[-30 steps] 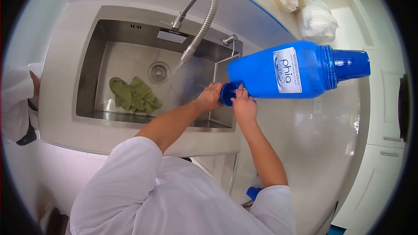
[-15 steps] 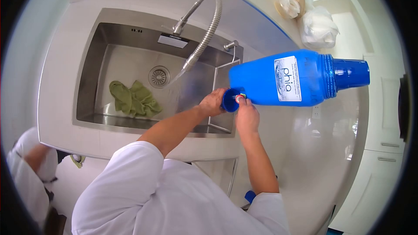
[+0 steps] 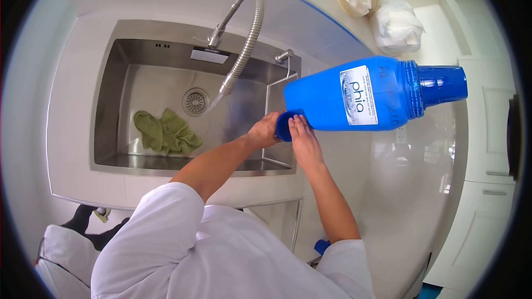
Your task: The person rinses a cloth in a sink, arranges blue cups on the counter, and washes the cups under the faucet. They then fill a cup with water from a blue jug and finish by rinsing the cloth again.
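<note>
My left hand (image 3: 264, 130) is closed around a dark blue cup (image 3: 284, 126), its opening turned up toward me, beside the sink's right end. The big blue water jug (image 3: 327, 97) has a white "phia" label, and its capped end points to the right in view. The cup is close against the jug's lower side. My right hand (image 3: 305, 139) lies at the cup's right rim with fingers stretched out together, touching the cup or the jug beside it. Those fingers hide the spot where the jug's small tap showed.
A green cloth (image 3: 166, 131) lies in the steel sink (image 3: 105, 155). From the curved faucet (image 3: 256, 33) a faint stream runs. White and tan plastic bags (image 3: 396, 25) sit at the upper right. Another person in white (image 3: 66, 252) is at the lower left. A blue item (image 3: 321, 246) shows below my right arm.
My right hand has gone from pinching the red-and-white tap to lying with extended fingers over that spot. The view has shifted slightly. The other person at lower left has moved.
</note>
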The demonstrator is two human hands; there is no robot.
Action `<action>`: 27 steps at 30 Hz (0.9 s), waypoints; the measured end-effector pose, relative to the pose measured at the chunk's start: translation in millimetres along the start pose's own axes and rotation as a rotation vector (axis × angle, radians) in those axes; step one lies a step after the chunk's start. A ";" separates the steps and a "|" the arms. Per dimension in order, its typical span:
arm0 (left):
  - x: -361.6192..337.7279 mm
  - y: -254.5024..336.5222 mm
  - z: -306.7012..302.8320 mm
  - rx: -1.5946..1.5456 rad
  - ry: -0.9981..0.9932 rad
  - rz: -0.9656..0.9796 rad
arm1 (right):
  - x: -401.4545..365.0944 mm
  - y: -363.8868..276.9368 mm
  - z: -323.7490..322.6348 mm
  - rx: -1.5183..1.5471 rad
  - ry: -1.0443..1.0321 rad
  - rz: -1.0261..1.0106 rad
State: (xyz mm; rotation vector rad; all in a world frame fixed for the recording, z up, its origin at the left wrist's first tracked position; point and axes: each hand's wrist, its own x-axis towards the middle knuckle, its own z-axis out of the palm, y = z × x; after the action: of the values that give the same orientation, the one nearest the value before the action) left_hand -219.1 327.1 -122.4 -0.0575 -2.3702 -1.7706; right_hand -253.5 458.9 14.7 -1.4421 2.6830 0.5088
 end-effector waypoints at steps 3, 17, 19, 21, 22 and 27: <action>1.0 -1.6 1.7 0.019 -0.002 0.003 | 1.3 3.3 4.5 0.072 0.000 -0.007; 0.4 3.6 -3.4 0.039 -0.043 -0.023 | 0.1 4.9 2.7 0.254 -0.014 0.046; 0.7 2.4 -2.1 0.042 -0.036 -0.008 | -0.1 4.9 3.1 0.262 -0.005 0.047; 0.6 3.3 -2.4 0.032 -0.037 -0.011 | 2.2 2.7 0.0 0.315 0.008 0.066; 0.3 4.9 -3.4 0.020 -0.040 -0.020 | 3.9 1.7 -2.6 0.341 0.014 0.074; -2.0 5.7 -2.8 0.005 -0.028 -0.031 | 16.5 2.5 -16.9 0.400 -0.078 0.108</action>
State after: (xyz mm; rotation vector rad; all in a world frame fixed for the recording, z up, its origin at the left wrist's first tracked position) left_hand -216.0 326.3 -116.5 -0.0446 -2.4080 -1.7889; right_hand -263.0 441.8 27.9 -1.1480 2.6125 0.0242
